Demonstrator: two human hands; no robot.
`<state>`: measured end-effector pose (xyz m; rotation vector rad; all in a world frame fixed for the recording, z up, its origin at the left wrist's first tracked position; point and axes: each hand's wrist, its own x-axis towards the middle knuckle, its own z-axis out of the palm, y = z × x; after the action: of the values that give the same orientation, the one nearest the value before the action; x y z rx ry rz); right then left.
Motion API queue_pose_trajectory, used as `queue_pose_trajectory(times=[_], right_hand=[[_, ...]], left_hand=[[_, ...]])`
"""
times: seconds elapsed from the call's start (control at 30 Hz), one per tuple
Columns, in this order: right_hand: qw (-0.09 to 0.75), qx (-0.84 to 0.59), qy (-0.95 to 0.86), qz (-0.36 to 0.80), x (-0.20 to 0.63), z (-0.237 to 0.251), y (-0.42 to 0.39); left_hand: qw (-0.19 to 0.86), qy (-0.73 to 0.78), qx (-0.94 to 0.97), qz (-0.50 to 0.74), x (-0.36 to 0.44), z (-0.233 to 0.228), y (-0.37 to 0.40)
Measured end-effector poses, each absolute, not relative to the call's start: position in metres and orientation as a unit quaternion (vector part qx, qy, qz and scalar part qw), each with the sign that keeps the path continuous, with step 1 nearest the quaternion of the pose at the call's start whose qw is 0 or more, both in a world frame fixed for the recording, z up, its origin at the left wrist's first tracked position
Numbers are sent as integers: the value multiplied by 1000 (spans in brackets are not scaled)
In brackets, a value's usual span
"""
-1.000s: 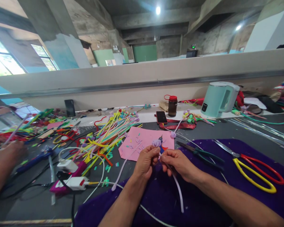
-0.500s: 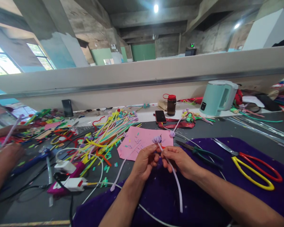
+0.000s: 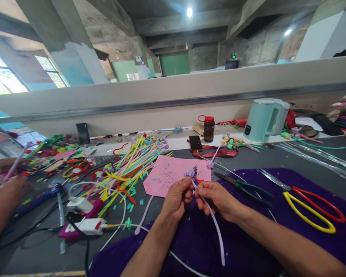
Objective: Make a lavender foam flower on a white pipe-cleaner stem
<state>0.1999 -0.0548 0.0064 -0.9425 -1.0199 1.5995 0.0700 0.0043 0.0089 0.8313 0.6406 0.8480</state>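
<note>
Lilac pipe cleaner (image 3: 212, 221), pink paper (image 3: 170, 173), purple cloth (image 3: 248, 246), red-and-yellow scissors (image 3: 311, 204).

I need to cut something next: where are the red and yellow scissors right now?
The scissors lie on the purple cloth at the right of the head view, beyond the right hand, just right of the green-handled pliers.

A single head-worn camera is looking forward and down along the person's forearms onto the surface (image 3: 276, 157), sitting close above the left hand (image 3: 177, 196) and right hand (image 3: 216, 198) at the lower middle. It is facing a long pale partition wall (image 3: 173, 104) across the far edge, and its wide angle is taking in concrete beams and ceiling lights above. At the left edge it is catching another person's hand (image 3: 8, 190). No second view is sharing the scene.
</note>
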Motion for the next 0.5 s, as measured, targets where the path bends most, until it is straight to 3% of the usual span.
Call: queue_pose_trajectory(times=[0.5], right_hand=[[494, -391, -442, 639, 199, 9, -54]], left_hand=[[783, 292, 338, 433, 73, 11, -1]])
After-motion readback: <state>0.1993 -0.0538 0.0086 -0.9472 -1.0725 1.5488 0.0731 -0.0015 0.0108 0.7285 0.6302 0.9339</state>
